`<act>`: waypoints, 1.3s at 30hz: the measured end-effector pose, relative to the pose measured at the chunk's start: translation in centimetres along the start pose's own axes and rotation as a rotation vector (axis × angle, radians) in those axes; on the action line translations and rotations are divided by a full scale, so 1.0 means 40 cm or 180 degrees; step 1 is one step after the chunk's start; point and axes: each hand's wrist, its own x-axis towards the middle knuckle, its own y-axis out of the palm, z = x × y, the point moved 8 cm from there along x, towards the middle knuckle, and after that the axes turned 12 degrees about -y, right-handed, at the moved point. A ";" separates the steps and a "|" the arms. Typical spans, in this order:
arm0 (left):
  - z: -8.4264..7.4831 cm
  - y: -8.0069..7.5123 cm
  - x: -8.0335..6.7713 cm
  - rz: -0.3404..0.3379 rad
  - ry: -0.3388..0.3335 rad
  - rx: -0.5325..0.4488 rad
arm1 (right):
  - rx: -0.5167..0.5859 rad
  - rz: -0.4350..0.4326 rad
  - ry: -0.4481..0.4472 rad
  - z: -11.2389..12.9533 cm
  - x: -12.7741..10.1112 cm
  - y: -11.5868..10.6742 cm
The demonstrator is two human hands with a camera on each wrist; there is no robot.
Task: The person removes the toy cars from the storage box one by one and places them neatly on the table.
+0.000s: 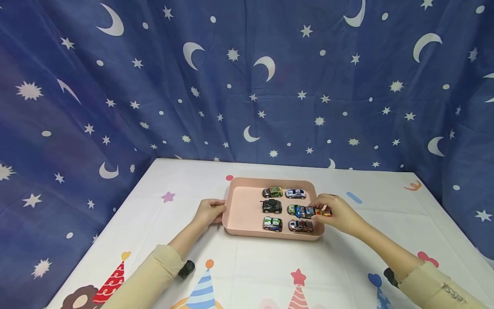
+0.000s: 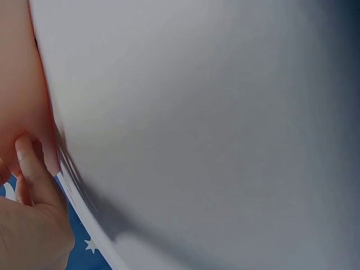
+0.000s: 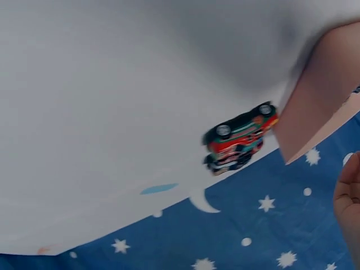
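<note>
A pink tray (image 1: 243,214) lies in the middle of the white table and holds several toy cars in rows. My left hand (image 1: 208,212) grips its left rim; in the left wrist view its fingers (image 2: 25,163) press the pink wall (image 2: 17,84). Over the tray's right rim, my right hand (image 1: 335,214) pinches a blue toy car (image 1: 306,211) beside a green one (image 1: 292,209). An orange and teal car (image 1: 326,212) stands on the table just outside the right wall (image 3: 315,101), under that hand. The right wrist view shows this car (image 3: 242,138) apart from the hand's edge (image 3: 349,191).
A blue cloth (image 1: 247,86) with moons and stars hangs close behind and on both sides of the table. The tablecloth (image 1: 270,270) is white with party hats printed along the near edge. Wrist cameras (image 1: 187,269) sit on both forearms.
</note>
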 end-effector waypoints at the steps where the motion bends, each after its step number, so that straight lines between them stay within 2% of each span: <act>1: 0.001 0.000 0.000 -0.0001 -0.0006 -0.0002 | -0.0020 -0.0007 0.0007 -0.005 -0.009 -0.003; 10: 0.004 -0.001 0.000 0.0013 -0.0040 -0.0020 | -0.0131 -0.0080 0.0091 -0.054 -0.082 -0.036; 17: -0.001 -0.003 0.000 0.0018 -0.0020 0.0000 | -0.0343 -0.0220 -0.0060 -0.079 -0.126 -0.055; 20: 0.001 -0.003 0.002 0.0022 -0.0006 0.0002 | -0.0367 -0.0241 -0.0101 -0.089 -0.137 -0.051; 25: 0.007 -0.003 0.002 -0.0001 -0.0019 -0.0010 | -0.0315 -0.0163 -0.0014 -0.117 -0.148 -0.033; 30: 0.005 -0.003 0.003 0.0007 -0.0015 0.0003 | -0.0176 -0.0210 0.0137 -0.139 -0.165 -0.029; 34: 0.003 0.000 0.003 0.0037 -0.0030 -0.0036 | -0.0191 -0.0125 0.0248 -0.156 -0.176 -0.025; 39: 0.003 -0.001 0.001 0.0042 -0.0046 -0.0069 | -0.0164 0.0001 0.0245 -0.164 -0.179 -0.004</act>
